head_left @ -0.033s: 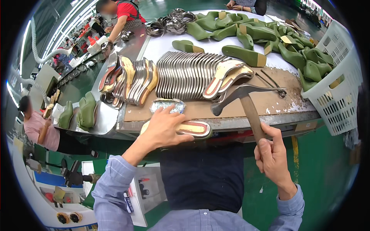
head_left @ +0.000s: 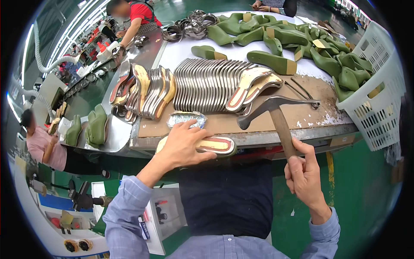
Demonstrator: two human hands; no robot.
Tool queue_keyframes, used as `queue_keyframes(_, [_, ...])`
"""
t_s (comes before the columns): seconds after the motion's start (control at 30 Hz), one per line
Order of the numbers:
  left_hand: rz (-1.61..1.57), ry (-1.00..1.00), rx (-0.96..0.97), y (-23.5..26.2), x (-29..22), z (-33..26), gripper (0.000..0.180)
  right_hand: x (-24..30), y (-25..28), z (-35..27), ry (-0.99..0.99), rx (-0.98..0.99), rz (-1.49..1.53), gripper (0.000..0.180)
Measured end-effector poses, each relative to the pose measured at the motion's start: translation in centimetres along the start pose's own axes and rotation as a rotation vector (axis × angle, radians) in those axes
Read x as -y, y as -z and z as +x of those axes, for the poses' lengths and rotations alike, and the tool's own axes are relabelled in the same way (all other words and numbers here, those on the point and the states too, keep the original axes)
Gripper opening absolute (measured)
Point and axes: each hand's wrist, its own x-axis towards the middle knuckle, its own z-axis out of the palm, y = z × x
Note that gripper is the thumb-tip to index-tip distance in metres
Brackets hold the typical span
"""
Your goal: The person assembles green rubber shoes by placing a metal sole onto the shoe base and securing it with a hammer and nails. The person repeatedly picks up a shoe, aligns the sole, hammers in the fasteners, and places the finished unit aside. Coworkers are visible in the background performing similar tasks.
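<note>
A left hand point(head_left: 183, 144) grips a green shoe last point(head_left: 233, 151) at the near edge of a counter point(head_left: 263, 138), while the right hand point(head_left: 304, 175) holds a hammer point(head_left: 282, 129) by its wooden handle.
The last lies sole up, a cream insole with a red-brown border on it, the left thumb along its near side and the fingers across it, close to a shiny wrapped packet point(head_left: 187, 118); the hammer's head is raised to the right of the last. Beyond stands a tight row of curved metallic-edged pieces point(head_left: 209, 84), with more green lasts point(head_left: 293, 39) heaped behind, a white slatted basket point(head_left: 375, 103) at the right and a person in a red shirt point(head_left: 146, 15) at the far left.
</note>
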Motion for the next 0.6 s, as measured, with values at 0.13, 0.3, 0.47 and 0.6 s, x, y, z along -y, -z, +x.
queue_keyframes(0.13, [-0.081, 0.016, 0.033, -0.1, 0.0, 0.0, 0.057, -1.4, 0.2, -0.6, 0.107, -0.028, -0.114, 0.049])
queue_keyframes(0.3, [-0.109, -0.009, -0.035, -0.6, -0.2, -0.1, 0.053, -0.8, -0.2, -0.7, 0.199, 0.048, -0.243, 0.049])
queue_keyframes(0.47, [-0.062, 0.047, -0.037, -0.4, -0.7, -0.6, 0.052, 1.1, 0.6, 0.1, 0.429, -0.067, -0.26, 0.053])
queue_keyframes(0.6, [-0.048, 0.031, -0.061, -0.8, -0.9, -0.3, 0.052, 0.8, 0.5, -0.3, 0.624, -0.204, -0.175, 0.05])
